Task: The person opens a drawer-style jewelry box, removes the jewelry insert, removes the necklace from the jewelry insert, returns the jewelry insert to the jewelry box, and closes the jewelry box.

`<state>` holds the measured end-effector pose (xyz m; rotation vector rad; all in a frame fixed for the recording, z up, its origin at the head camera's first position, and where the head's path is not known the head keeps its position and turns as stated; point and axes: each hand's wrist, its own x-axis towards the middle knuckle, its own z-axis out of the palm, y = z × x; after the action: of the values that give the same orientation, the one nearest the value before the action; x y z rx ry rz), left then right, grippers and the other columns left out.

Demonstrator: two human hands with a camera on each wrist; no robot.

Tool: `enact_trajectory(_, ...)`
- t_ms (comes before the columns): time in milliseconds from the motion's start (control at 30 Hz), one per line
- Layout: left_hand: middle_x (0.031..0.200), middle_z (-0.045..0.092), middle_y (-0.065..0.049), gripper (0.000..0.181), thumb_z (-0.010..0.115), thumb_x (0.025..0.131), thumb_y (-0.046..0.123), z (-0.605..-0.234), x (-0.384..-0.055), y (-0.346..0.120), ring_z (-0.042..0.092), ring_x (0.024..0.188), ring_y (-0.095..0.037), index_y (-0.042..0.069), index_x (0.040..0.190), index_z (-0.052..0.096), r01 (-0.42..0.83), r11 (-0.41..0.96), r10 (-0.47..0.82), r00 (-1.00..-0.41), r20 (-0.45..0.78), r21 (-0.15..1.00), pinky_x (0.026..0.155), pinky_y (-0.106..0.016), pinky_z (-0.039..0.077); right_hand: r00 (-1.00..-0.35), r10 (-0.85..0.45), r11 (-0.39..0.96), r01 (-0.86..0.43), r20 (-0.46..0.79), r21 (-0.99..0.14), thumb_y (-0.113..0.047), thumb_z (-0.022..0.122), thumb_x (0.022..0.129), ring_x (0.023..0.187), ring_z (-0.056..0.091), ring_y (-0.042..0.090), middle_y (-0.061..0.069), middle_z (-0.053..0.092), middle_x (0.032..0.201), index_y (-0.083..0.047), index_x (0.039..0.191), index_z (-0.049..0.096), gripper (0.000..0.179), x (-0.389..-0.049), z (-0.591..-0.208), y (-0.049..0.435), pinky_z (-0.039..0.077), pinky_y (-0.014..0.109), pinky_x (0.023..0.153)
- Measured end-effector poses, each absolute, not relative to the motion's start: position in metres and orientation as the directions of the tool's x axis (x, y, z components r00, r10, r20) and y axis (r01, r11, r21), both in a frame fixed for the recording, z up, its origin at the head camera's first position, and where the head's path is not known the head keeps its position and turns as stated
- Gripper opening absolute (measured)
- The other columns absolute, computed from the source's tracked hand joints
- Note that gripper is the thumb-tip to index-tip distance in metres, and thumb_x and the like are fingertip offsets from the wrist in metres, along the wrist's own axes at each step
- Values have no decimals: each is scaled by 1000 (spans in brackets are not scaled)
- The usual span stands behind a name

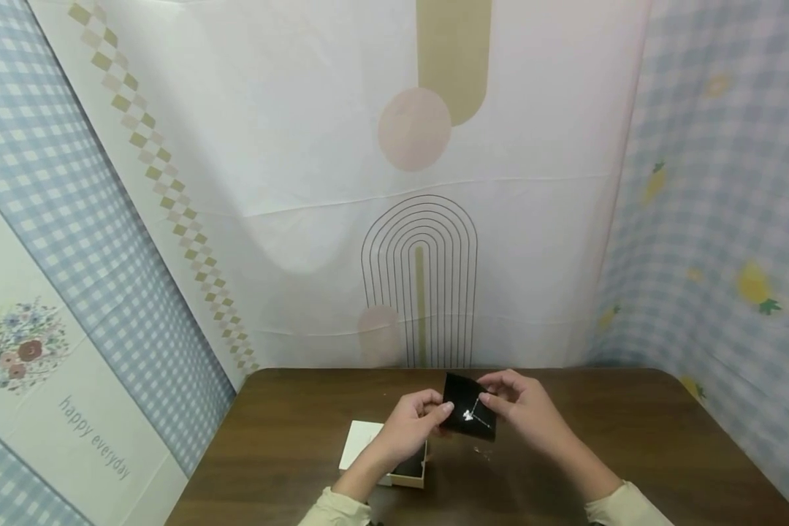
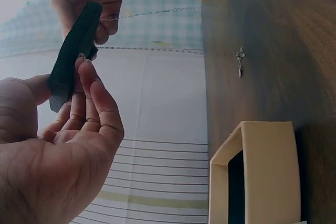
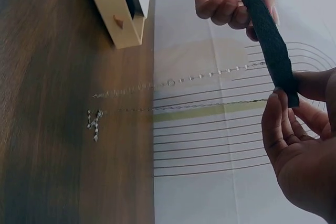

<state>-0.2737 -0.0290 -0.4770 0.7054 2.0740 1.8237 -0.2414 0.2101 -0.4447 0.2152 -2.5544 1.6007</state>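
Observation:
Both hands hold up a thin black foam jewelry pad [image 1: 456, 394] above the table. My left hand [image 1: 410, 422] pinches its left edge between thumb and fingers. On the opposite side, my right hand [image 1: 527, 409] grips the upper right edge, its thumb on the face beside a fine chain. A silver pendant [image 1: 468, 416], seemingly butterfly-shaped, lies against the black face with a chain running from it. Behind the pad, two strands of silver chain [image 2: 152, 50] hang down, as the left wrist view shows. A small beaded charm [image 3: 95, 121] dangles from one strand.
On the brown wooden table [image 1: 283, 416], below the left forearm, sits a tan drawer-style jewelry box [image 1: 408, 481] with a dark interior and a small pull tab [image 3: 118, 21]. Its white cover [image 1: 360, 442] is beside it. Printed cloths [image 1: 302, 146] hang behind and at the sides.

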Motion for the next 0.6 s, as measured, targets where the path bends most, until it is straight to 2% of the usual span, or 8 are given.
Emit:
enact_trajectory(133, 105, 79, -18, 28, 62, 109, 25, -478, -273, -29, 74, 84, -12, -1, 115, 69, 164, 82, 536, -839, 95, 983, 85, -30, 63, -984, -44, 515, -168, 170, -840, -19, 78, 97, 81, 64, 11, 6, 73, 101, -8, 124, 73, 30, -240, -445, 210, 56, 24, 70)
enact_trajectory(300, 100, 80, -19, 28, 63, 108, 26, -478, -272, -32, 75, 83, -15, -1, 113, 69, 179, 102, 529, -843, 99, 979, 86, -36, 63, -977, -66, 582, -202, 202, -787, -22, 78, 97, 86, 64, 10, 1, 73, 103, -11, 123, 73, 28, -239, -445, 210, 54, 23, 73)
enact_trajectory(467, 98, 80, -21, 28, 63, 108, 27, -480, -272, -35, 79, 83, -24, -1, 111, 68, 175, 106, 513, -853, 97, 979, 85, -29, 63, -955, -81, 645, -269, 286, -716, -19, 78, 97, 88, 63, 9, -3, 73, 105, -13, 120, 75, 24, -239, -443, 208, 53, 23, 75)
enact_trajectory(567, 99, 81, -23, 28, 63, 108, 27, -482, -272, -37, 80, 89, -41, -1, 111, 67, 161, 97, 503, -860, 91, 982, 86, -26, 62, -929, -74, 712, -303, 362, -634, -18, 80, 95, 95, 63, 11, -4, 74, 109, -14, 118, 77, 23, -239, -442, 206, 52, 25, 79)
enact_trajectory(600, 100, 81, -24, 28, 63, 108, 26, -482, -271, -37, 80, 90, -42, -2, 110, 67, 155, 91, 498, -862, 90, 984, 86, -26, 63, -921, -71, 731, -308, 382, -608, -18, 80, 95, 97, 63, 13, -4, 74, 111, -15, 117, 77, 23, -238, -442, 205, 52, 26, 80)
